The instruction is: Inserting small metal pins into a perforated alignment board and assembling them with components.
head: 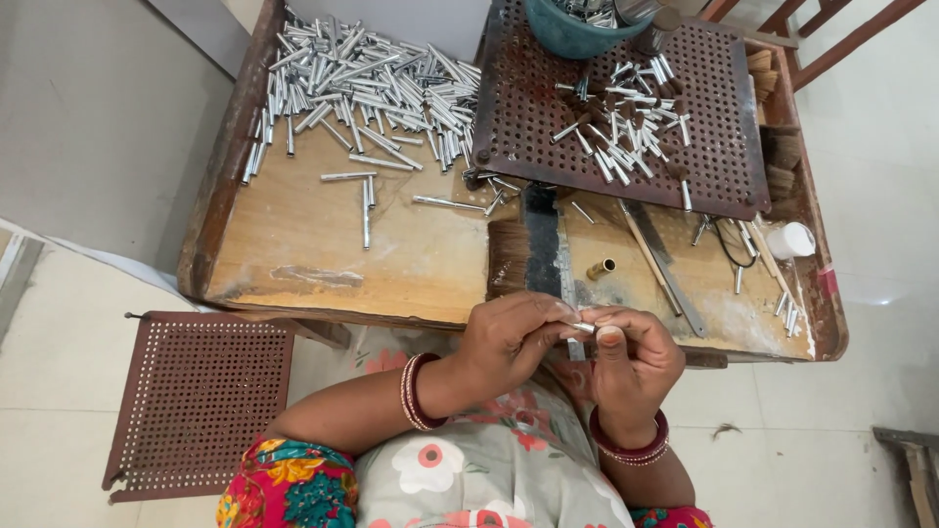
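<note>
Both hands were observed at lower centre of the frame, raised over the near edge of the wooden tray table (323,254). A small silver metal tube (584,328) was pinched between the fingertips of the left hand (514,337) and the right hand (631,357), with the fingers of both hands closed narrowly about it. The tube was held roughly level, just below a dark flat strip (541,244) that lay on the table beside a tuft of brown bristles (507,259).

A large heap of silver tubes (367,83) was recorded at upper left of the frame, spread across the far part of the table, with a few strays nearer the centre. A brown perforated metal plate (528,117) was noted at upper right, bearing a smaller scatter of tubes (621,112) and, at the top edge, a teal bowl (567,34). A short brass piece (601,268) lay just right of the strip. A small white container (792,240) stood near the right edge. A second perforated plate (196,391) was seen at lower left, on the floor side of the table.
</note>
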